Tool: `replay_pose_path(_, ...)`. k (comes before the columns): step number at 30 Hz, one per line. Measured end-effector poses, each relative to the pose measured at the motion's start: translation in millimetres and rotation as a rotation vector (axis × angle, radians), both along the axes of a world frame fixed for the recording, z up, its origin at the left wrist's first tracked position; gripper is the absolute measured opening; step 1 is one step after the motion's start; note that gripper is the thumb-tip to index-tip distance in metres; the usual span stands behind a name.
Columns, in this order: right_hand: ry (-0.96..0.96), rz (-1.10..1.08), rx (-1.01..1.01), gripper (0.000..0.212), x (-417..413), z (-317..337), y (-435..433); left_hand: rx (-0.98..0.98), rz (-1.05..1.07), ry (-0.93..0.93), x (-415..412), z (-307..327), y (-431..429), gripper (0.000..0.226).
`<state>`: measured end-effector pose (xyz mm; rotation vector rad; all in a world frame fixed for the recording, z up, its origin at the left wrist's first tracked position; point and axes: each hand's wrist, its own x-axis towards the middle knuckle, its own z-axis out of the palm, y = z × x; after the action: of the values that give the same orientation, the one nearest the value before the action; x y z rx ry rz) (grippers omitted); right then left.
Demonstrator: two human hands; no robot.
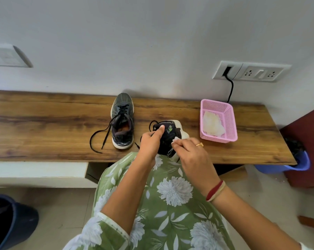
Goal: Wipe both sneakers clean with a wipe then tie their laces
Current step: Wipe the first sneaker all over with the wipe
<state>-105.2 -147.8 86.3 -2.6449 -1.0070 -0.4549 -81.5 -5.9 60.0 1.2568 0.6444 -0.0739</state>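
Head view, read from left to right. At far left we note a switch plate (8, 55) on the wall above the wooden bench top (44, 123). Near the middle of the bench stands the resting sneaker (122, 121), upright, toe to the wall, its black laces (100, 136) untied and trailing leftward over the wood. Just beside it, at the near edge, the left hand (150, 141) grips the held sneaker (168, 139), fingers curled round its side and the thumb pressed on top; this shoe is tipped so that its pale sole faces right. The right hand (190, 152) pinches a small white wipe (176, 140) between thumb and fingertips, against the dark upper. Further right lies a pink mesh basket (231, 121) holding a white wad (213, 126), probably more wipes, below a wall socket plate (251, 71).

We judge the step in hand to be the wiping of the held sneaker; no lace is tied. The next move calls for firm strokes of the wipe across upper and sole while the left hand turns and steadies the shoe. We cannot tell whether the resting sneaker has been cleaned.
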Motion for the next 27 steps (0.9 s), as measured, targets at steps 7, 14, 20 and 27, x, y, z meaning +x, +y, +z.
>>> replay_pose_path(7, -0.005, 0.062, -0.080, 0.022, -14.8, -4.7, 2.7, 0.004, 0.020, 0.010, 5.6, 2.2, -6.8, 0.033)
replay_pose_path(14, -0.081, -0.060, -0.028, 0.025, 6.2, 2.1, 2.2, 0.005, 0.028, 0.033, 10.4, 4.2, -3.5, 0.033)
replay_pose_path(20, -0.137, 0.141, -0.197, 0.017, -9.1, -13.5, -2.4, 0.019, 0.012, 0.032, 10.9, 3.7, -8.3, 0.033)
replay_pose_path(27, -0.087, 0.024, -0.012, 0.022, 3.8, 9.6, -0.8, -0.014, 0.022, 0.023, 10.7, 5.8, -4.9, 0.041)
